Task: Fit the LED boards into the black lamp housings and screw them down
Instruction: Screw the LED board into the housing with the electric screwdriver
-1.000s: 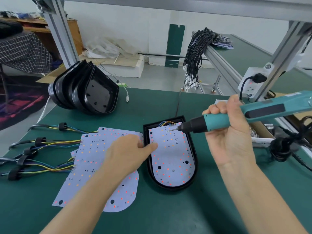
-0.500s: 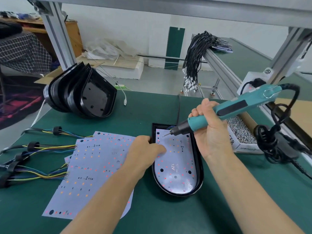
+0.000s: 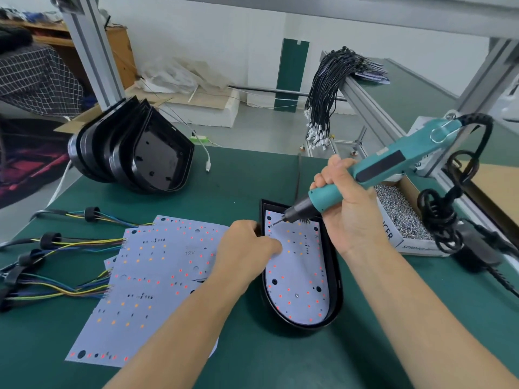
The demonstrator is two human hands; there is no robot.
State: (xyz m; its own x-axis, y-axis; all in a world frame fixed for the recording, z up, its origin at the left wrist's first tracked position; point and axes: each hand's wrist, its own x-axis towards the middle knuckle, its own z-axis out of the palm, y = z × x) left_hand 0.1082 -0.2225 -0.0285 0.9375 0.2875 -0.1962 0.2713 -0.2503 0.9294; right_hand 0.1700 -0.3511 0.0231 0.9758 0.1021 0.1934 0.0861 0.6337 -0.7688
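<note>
A black lamp housing (image 3: 335, 279) lies on the green table with a white LED board (image 3: 299, 270) seated inside it. My right hand (image 3: 346, 209) grips a teal electric screwdriver (image 3: 393, 164), tilted, with its bit tip on the board's far left corner. My left hand (image 3: 247, 248) rests on the housing's left rim, fingers curled and pressing on the board's edge. To the left lie several loose LED boards (image 3: 157, 282) with coloured wire leads (image 3: 56, 265). A stack of empty black housings (image 3: 134, 155) stands at the back left.
A cardboard box of small screws (image 3: 398, 209) sits to the right of the housing, beside the screwdriver's coiled black cable (image 3: 441, 214). Aluminium frame posts (image 3: 92, 49) rise at the back left and right. A bundle of black cables (image 3: 325, 88) hangs over a rail behind.
The screwdriver has tipped steeper and its bit has come down to the board's far left corner. My left hand has stayed at the housing's left rim. My view has moved closer.
</note>
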